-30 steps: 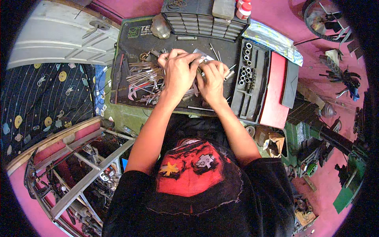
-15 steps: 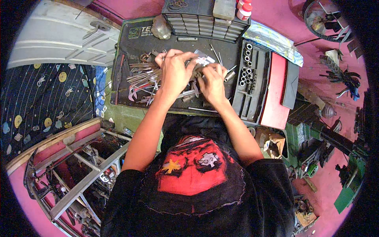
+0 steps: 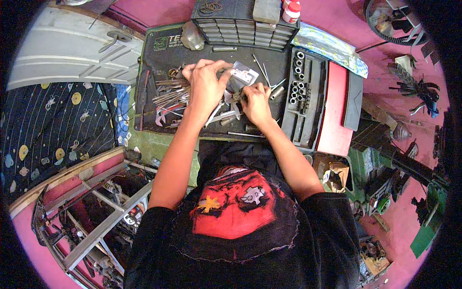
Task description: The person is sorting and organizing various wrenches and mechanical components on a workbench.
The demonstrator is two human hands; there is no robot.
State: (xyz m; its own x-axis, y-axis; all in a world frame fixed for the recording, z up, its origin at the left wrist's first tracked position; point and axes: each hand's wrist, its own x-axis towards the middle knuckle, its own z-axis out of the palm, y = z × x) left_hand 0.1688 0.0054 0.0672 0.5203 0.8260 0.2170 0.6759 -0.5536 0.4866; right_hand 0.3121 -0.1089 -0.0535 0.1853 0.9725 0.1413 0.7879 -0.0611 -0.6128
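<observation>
My left hand (image 3: 206, 83) is curled over the mat, with thumb and index fingertips close together at the left edge of a clear plastic bag (image 3: 244, 75) of small pale parts. Whatever those fingertips hold, if anything, is hidden. Just to the right and nearer, my right hand (image 3: 257, 103) has its fingers closed on a small grey-brown metal part (image 3: 236, 98), partly covered. Several wrenches (image 3: 173, 94) and thin metal tools lie heaped left of my left hand. A silver caliper-like tool (image 3: 222, 117) rests below both hands.
A small-drawer cabinet (image 3: 245, 32) stands at the back of the dark mat (image 3: 161, 55). On the right, a socket tray (image 3: 301, 118) adjoins a red panel (image 3: 334, 108). Metal rods (image 3: 262, 67) and a metal cylinder (image 3: 277, 93) lie between hands and tray. A metal frame (image 3: 103, 231) stands lower left.
My right hand has drawn nearer to me, away from the plastic bag, so more of the bag shows. My left hand has shifted slightly left; the whole view has also shifted a little.
</observation>
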